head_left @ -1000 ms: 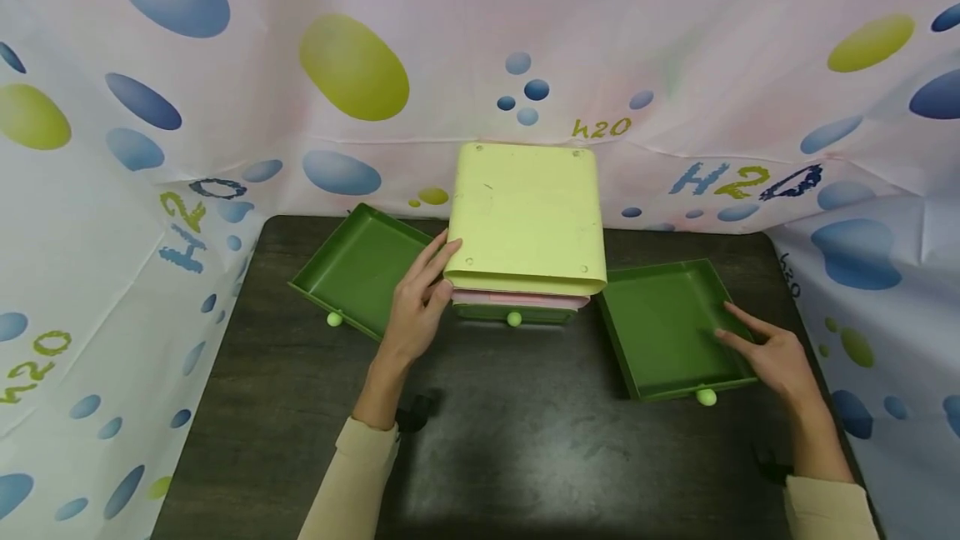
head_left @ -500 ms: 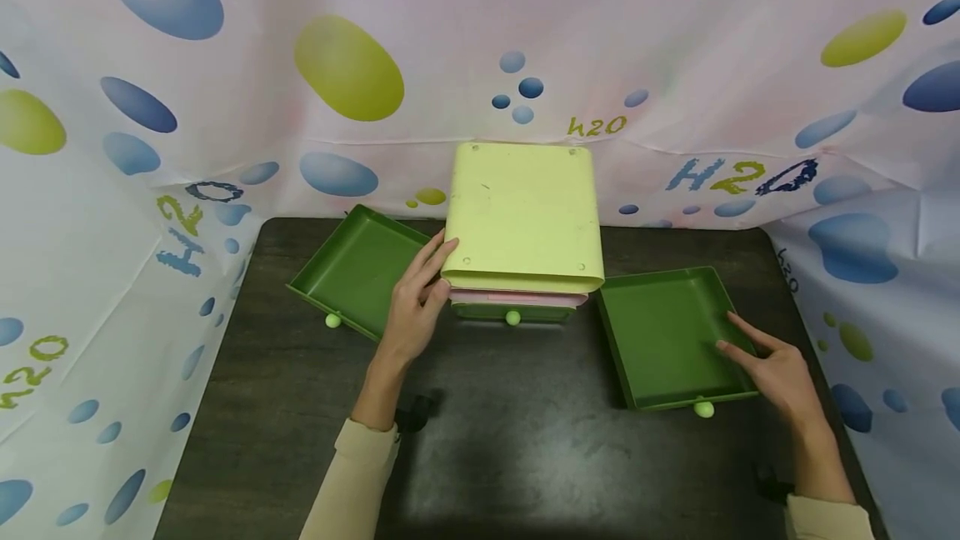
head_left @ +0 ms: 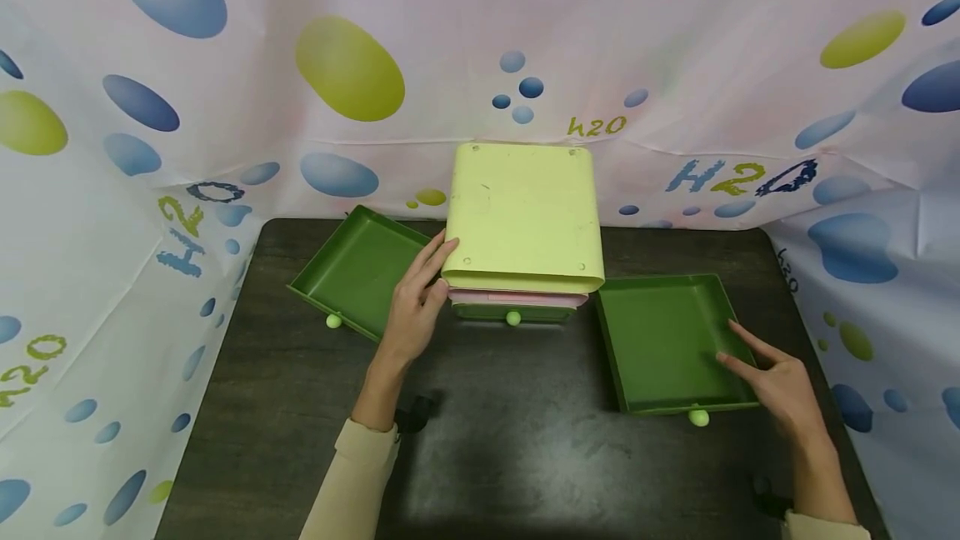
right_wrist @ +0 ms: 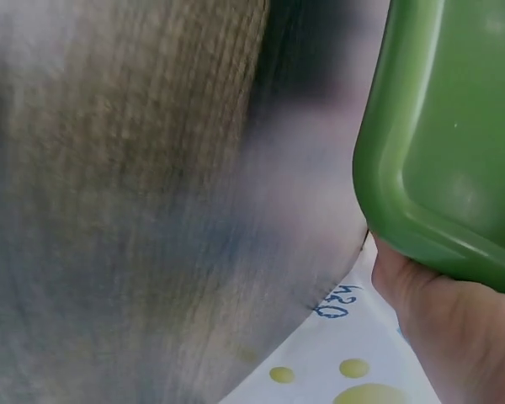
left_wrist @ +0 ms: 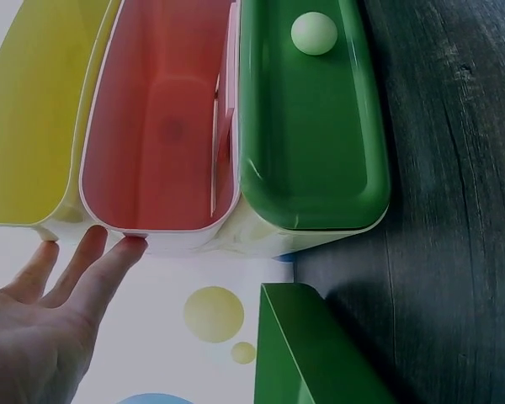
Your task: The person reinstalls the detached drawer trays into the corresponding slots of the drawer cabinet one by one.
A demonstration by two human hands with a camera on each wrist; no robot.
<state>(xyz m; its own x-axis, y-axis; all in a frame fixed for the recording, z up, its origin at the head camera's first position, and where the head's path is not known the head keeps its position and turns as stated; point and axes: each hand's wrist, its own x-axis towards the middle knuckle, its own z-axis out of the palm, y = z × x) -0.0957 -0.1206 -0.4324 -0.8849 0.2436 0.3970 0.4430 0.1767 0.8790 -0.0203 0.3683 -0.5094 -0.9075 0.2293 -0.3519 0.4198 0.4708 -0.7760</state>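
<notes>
A small drawer unit with a yellow top (head_left: 525,211) stands at the back middle of the table. In the left wrist view its yellow slot (left_wrist: 34,109) and pink slot (left_wrist: 164,118) gape without drawers, while a green drawer front (left_wrist: 311,135) with a pale knob fills the lowest one. My left hand (head_left: 411,311) rests its extended fingertips against the unit's left side. My right hand (head_left: 786,390) grips the right wall of a loose green drawer (head_left: 667,340), knob facing me; its lower fingers are hidden in the head view.
Another loose green drawer (head_left: 360,265) lies slanted left of the unit, partly behind the left hand. The dark table (head_left: 525,440) backs onto a patterned curtain (head_left: 675,65), which also hangs along both sides.
My right hand has drawn the right drawer slightly toward me and turned it, so its front now lies nearly square to the table. My left hand stays at the unit's side.
</notes>
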